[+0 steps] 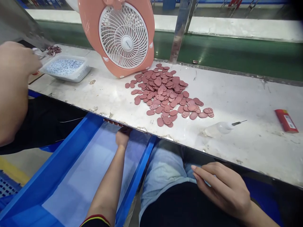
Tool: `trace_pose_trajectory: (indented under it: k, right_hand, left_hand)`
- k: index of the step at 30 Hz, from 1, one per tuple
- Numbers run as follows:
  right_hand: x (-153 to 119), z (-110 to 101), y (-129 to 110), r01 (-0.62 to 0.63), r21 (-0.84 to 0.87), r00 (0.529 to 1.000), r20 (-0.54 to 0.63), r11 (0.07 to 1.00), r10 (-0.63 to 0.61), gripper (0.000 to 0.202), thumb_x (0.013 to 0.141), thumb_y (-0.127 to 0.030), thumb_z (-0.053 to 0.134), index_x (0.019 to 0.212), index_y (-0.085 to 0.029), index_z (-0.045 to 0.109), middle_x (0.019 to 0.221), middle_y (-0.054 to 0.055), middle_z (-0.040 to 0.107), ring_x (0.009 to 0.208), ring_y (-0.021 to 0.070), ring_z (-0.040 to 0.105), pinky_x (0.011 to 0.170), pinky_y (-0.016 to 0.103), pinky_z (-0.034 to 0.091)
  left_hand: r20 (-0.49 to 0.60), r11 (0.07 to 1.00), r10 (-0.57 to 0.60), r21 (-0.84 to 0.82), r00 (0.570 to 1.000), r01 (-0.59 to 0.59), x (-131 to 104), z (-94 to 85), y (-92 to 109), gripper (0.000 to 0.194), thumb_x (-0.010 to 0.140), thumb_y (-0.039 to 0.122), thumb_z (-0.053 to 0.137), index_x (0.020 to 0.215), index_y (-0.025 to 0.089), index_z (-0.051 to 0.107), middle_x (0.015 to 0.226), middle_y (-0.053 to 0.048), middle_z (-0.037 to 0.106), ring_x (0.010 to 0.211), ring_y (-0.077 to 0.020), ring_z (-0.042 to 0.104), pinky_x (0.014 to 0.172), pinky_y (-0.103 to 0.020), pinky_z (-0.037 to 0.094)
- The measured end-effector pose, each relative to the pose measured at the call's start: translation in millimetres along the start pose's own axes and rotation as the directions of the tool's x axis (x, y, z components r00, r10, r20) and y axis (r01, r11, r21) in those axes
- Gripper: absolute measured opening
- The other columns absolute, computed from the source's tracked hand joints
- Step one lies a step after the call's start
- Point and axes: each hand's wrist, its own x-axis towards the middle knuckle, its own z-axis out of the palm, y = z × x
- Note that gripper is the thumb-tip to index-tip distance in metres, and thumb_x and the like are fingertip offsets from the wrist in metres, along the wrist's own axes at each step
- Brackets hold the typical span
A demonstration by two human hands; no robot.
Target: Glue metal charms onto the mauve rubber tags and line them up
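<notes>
The bench ran as a long pale slab across the view, and everything else is placed here against it. The blue bin sat below the bench's near edge, its long axis running from the person's lap up and away to that edge, open mouth tucked under the lip (a likely reason: parts swept off the bench would drop straight in). A pink fan stood on the far part of the bench, tilted, its grille facing the near edge and the worker.

A heap of reddish oval pieces lay spread on the middle of the bench, trailing toward the near edge; the ovals pointed every way, with no common axis. A clear tray of small white parts rested at the bench's left end, beside another person's forearm.

The left hand reached up along the bin to the underside of the bench's near edge, fingers curled there; its grip was hidden by the edge, so I cannot tell whether it held anything, though a few small pieces seemed to lie by it. The right hand rested flat on the lap below the bench, grip loose and empty. A small dropper bottle lay on its side, needle pointing right along the bench, toward a red lighter.
</notes>
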Motion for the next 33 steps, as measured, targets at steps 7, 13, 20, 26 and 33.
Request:
trace_pose_trajectory:
  k: [7,13,20,26,33]
  right_hand:
    - [-8,2,6,-0.036,0.005,0.999,-0.008,0.999,0.036,0.029,0.071,0.000,0.073,0.098,-0.011,0.070,0.075,0.001,0.064,0.073,0.0041,0.054,0.067,0.018,0.046]
    - [-9,-5,12,-0.059,-0.036,0.997,-0.046,0.998,0.057,0.030,0.074,-0.002,0.072,0.101,-0.016,0.069,0.075,0.000,0.065,0.072,0.0036,0.056,0.067,0.018,0.048]
    - [-25,-9,45,-0.420,-0.074,0.849,-0.385,0.905,0.362,0.043,0.070,-0.013,0.080,0.110,-0.018,0.064,0.095,0.003,0.065,0.088,0.0100,0.061,0.082,0.026,0.051]
    - [-6,2,65,-0.718,0.022,0.685,-0.150,0.696,0.712,0.076,0.075,-0.058,0.071,0.139,-0.025,0.048,0.131,0.010,0.060,0.120,0.0263,0.055,0.102,0.046,0.050]
    - [10,6,75,-0.806,0.286,0.546,0.024,0.518,0.837,0.057,0.079,-0.062,0.062,0.122,-0.025,0.056,0.124,0.008,0.064,0.113,0.0221,0.058,0.101,0.040,0.051]
  left_hand:
    - [-0.022,0.998,-0.008,0.061,1.000,0.009,11,8.0,-7,0.040,0.087,0.050,0.062,0.102,0.013,0.067,0.104,-0.006,0.070,0.103,-0.0157,0.066,0.099,-0.039,0.055]
    - [-0.186,0.999,0.027,-0.019,0.982,-0.031,8,3.2,-5,0.039,0.084,0.049,0.066,0.098,0.013,0.066,0.095,-0.004,0.068,0.093,-0.0137,0.064,0.091,-0.036,0.056]
    - [-0.786,0.912,0.202,-0.067,0.585,-0.405,-72,-14.8,30,0.067,0.091,0.058,0.038,0.136,0.007,0.038,0.149,-0.025,0.025,0.140,-0.0271,0.034,0.110,-0.044,0.040]
    - [-0.136,0.331,0.943,0.337,0.303,-0.881,-128,-16.1,83,0.070,0.078,0.057,0.069,0.139,0.024,0.054,0.138,-0.009,0.062,0.134,-0.0228,0.053,0.125,-0.037,0.014]
    - [-0.302,0.292,0.925,0.174,0.231,-0.940,-140,-8.8,79,0.029,0.082,0.014,0.071,0.102,0.034,0.075,0.104,0.005,0.078,0.097,-0.0073,0.070,0.110,-0.025,0.031]
